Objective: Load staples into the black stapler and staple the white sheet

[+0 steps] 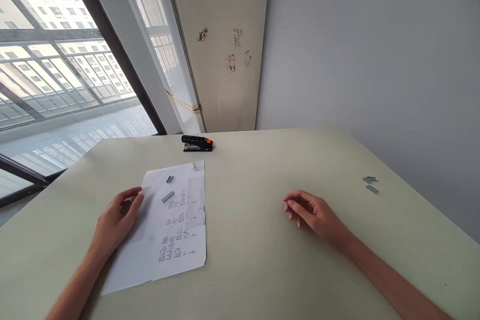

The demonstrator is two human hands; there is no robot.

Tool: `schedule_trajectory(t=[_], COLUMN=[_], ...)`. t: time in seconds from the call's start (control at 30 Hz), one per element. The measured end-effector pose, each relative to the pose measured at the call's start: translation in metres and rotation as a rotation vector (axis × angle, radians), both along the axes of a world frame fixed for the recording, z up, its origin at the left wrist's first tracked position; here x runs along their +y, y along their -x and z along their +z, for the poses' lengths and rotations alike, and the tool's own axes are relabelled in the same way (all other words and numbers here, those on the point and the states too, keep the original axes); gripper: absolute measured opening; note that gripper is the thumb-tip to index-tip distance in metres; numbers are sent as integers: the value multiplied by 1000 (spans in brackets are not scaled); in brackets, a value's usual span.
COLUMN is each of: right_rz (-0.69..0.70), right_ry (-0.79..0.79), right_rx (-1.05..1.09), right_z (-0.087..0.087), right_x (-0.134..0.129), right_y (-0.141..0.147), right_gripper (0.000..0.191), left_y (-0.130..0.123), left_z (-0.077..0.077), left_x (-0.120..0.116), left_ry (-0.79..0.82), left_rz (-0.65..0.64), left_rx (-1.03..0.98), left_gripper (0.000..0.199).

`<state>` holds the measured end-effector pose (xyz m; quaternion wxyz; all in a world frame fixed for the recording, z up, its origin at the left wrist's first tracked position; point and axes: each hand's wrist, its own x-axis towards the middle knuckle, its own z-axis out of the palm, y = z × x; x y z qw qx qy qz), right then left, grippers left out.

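My left hand [119, 217] rests at the left edge of a printed white paper [180, 230], its fingers loosely curved with a gap between thumb and forefinger and nothing between them. Two small grey staple strips [168, 197] lie on the upper part of the paper. My right hand [313, 214] lies on its side on the bare table right of the paper, fingers curled loosely, with thumb and forefinger tips close together; no object shows in it. A black stapler [197, 143] with a red-orange mark sits behind the paper.
More grey staple strips [372, 189] lie near the right edge of the pale table [255, 280]. Beyond the table stand a grey wall [356, 50] and a stained beige panel [225, 90]. A window [56, 75] is on the left.
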<state>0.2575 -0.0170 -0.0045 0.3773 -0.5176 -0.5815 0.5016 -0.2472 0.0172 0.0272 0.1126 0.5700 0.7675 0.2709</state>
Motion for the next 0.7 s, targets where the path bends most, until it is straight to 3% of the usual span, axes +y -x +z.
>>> schedule_trajectory(t=[0.1,0.23,0.47,0.7], right_rz=[16,-5,-12,-4], right_ry=[-4,-18,-30,-19], right_rx=[-3,-25,-36,-85], right_z=[-4,-5,-3,-1], right_x=[11,16,12,14], right_y=[-2,-2,0,-1], right_gripper=[45,43,39,34], left_y=[-10,-16,-17,-22], left_z=[4,6,12,8], left_x=[30,53,52,49], left_ry=[-41,-71,-163,-107], left_rz=[78,73,145,107], left_rx=[-58,-118,-259,-243], left_gripper=[45,41,35,30])
